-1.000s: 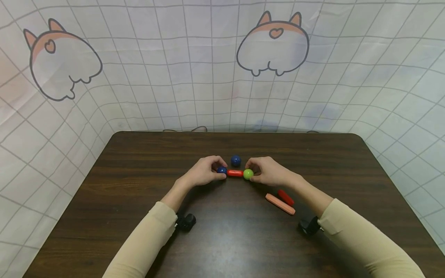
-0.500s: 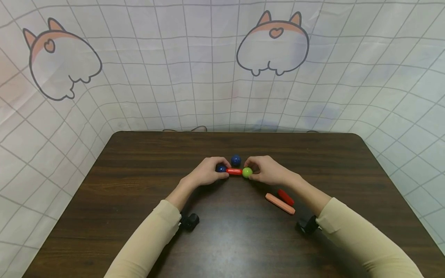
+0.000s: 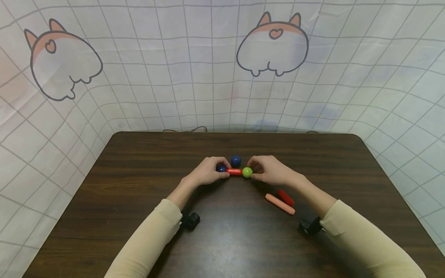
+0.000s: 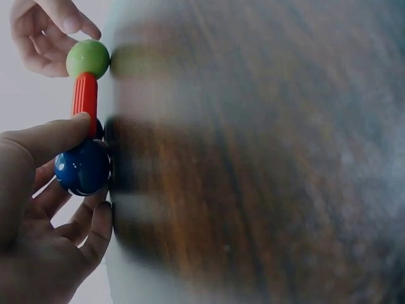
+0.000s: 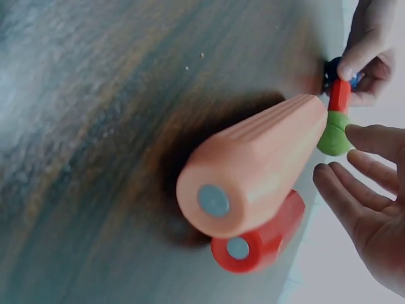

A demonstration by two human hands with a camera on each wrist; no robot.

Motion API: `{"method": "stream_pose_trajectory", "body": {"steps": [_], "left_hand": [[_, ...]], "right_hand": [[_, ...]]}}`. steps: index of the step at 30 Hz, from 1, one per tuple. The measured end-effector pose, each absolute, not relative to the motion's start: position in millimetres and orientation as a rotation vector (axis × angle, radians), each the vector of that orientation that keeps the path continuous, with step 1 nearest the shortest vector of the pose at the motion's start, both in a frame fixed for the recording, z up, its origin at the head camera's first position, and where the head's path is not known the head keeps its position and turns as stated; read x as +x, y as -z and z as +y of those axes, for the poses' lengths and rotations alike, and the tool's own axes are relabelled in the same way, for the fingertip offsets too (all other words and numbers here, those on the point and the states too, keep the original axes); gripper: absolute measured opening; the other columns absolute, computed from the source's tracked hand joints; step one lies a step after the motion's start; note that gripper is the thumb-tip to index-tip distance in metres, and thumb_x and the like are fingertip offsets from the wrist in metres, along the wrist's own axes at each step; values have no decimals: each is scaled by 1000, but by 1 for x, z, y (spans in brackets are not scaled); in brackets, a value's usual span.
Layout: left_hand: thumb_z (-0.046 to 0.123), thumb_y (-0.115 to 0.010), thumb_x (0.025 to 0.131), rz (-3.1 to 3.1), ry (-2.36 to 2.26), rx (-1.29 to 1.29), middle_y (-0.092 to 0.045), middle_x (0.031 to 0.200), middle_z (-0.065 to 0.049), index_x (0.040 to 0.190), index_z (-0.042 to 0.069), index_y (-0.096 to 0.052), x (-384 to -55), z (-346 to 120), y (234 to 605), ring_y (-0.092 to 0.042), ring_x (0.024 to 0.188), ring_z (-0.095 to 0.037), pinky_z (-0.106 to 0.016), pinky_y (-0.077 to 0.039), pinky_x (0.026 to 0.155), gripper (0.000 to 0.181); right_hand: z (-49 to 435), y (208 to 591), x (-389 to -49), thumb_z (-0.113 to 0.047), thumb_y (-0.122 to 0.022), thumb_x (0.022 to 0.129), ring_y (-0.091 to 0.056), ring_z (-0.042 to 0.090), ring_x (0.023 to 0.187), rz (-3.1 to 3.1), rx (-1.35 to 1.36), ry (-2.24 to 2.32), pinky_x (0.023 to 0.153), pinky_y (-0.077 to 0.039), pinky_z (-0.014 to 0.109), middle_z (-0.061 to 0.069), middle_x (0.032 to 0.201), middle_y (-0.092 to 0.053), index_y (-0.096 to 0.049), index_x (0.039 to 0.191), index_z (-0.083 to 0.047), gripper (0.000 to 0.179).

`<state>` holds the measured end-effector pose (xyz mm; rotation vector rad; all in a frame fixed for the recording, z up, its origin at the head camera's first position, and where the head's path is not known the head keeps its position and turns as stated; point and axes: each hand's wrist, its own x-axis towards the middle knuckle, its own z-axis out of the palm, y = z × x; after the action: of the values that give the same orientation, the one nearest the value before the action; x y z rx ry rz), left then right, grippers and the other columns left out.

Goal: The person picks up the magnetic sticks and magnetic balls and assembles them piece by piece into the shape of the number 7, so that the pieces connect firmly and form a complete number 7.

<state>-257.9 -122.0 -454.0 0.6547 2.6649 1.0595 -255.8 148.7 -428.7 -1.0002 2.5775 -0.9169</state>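
A red magnetic rod (image 3: 234, 171) joins a blue ball (image 4: 83, 167) at its left end and a green ball (image 3: 247, 172) at its right. My left hand (image 3: 208, 170) pinches the rod at its blue end, the thumb lying over it in the left wrist view and other fingers behind the ball. Beside the green ball, my right hand (image 3: 272, 170) has its fingers spread and loosely bent around no object; in the right wrist view its thumb is close to the ball, and I cannot tell if it touches.
Just behind the joined pieces lies a second blue ball (image 3: 236, 160). An orange rod (image 3: 279, 204) and another red rod (image 3: 286, 197) lie near my right forearm, grey discs on their ends. The dark wooden table (image 3: 139, 170) meets a white gridded curtain (image 3: 208, 96) at the back.
The joined pieces shifted slightly away from me at first, then stayed. My left hand slid right from the blue ball onto the rod. My right fingers loosened from the green ball and moved right.
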Motion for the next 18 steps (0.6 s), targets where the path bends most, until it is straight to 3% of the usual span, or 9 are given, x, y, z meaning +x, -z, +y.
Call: {"method": "stream_pose_trajectory", "body": {"steps": [18], "left_hand": [[16, -77, 95, 2632, -1055, 666, -65, 98, 0, 112, 13, -72, -257, -122, 453, -54, 82, -18, -32, -45, 74, 18]], "right_hand": [[178, 428, -245, -13, -69, 99, -66, 31, 107, 2642, -1026, 864, 90, -53, 49, 15, 118, -68, -65, 124, 3, 30]]}}
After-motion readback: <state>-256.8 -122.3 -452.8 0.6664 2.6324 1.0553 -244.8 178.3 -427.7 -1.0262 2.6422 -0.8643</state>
